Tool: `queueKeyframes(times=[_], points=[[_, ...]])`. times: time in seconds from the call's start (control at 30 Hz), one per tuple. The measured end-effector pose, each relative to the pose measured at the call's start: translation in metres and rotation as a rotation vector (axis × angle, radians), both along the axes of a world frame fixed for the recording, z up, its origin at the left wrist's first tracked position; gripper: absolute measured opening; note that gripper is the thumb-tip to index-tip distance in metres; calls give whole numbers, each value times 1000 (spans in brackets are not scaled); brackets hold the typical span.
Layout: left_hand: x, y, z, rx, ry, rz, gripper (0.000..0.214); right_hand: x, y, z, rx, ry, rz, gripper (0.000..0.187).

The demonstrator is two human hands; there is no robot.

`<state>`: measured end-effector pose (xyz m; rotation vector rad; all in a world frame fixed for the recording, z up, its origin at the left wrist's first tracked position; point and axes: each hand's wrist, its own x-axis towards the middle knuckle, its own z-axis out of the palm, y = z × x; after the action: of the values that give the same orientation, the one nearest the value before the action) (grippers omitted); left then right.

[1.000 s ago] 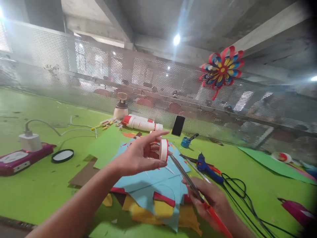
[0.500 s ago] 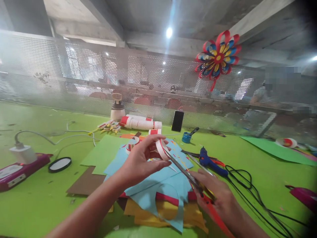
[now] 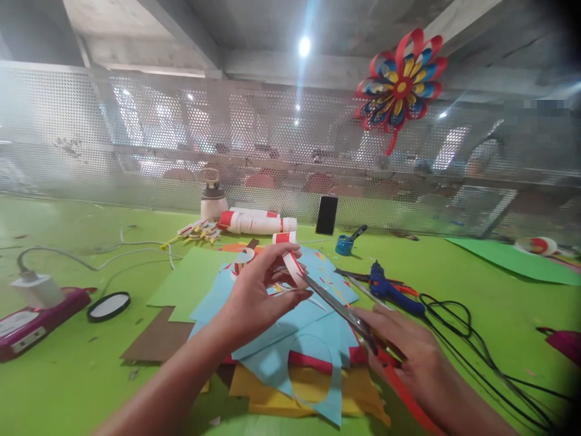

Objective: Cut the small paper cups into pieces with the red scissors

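Note:
Between the thumb and fingers of my left hand (image 3: 263,284) is a white paper cup ring (image 3: 294,269) with a red edge. My right hand (image 3: 408,351) is wrapped round the red handles of a pair of scissors (image 3: 338,306). The blades point up and left, their tips at the ring's lower right edge. Whether the tips touch or cut the ring I cannot tell. Below both hands lie overlapping light blue paper sheets (image 3: 267,345), one with a round hole, over yellow paper (image 3: 267,402). Another cut cup ring (image 3: 241,261) sits behind my left wrist.
Right of the papers lie a blue glue gun (image 3: 390,292) and its black cable (image 3: 476,351). Behind are stacked paper cups (image 3: 258,223), a phone (image 3: 327,215) and a blue jar (image 3: 344,245). At left are a power strip (image 3: 49,318) and a black-rimmed disc (image 3: 109,306).
The scissors have come closer together at the blades, and my right hand has shifted slightly right. The ring in my left hand has turned a little. The camera view has shifted slightly.

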<state>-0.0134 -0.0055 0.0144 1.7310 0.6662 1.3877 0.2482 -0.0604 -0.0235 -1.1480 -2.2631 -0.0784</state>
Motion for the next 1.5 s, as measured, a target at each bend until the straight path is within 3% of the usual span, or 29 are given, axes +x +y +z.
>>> queueKeyframes(times=[0.4, 0.9, 1.13, 1.5], points=[[0, 4, -5, -6, -8, -1, 52, 4, 0, 2, 63, -30, 4, 41], [0, 5, -5, -15, 6, 16, 53, 5, 0, 4, -27, -10, 8, 44], [-1, 7, -7, 22, 22, 32, 52, 7, -1, 2, 68, -68, -9, 45], [0, 7, -7, -25, -21, -26, 55, 7, -2, 3, 29, -53, -26, 46]])
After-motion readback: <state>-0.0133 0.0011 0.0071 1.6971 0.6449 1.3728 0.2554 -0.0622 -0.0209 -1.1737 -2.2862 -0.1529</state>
